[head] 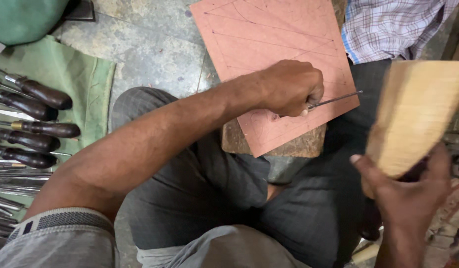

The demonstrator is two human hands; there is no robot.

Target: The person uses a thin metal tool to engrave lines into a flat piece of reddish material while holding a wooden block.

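While the left hand clenches a thin metal chisel whose long axis points toward three o'clock across the pink board, the right hand grasps a wooden mallet, raised at four o'clock of the chisel.

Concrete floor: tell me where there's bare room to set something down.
Bare concrete floor lies between the green cloth and the pink board. The cloth's left side is crowded with dark-handled chisels. The left hand with its thin tool covers the board's lower part; the right hand holds a wooden mallet.
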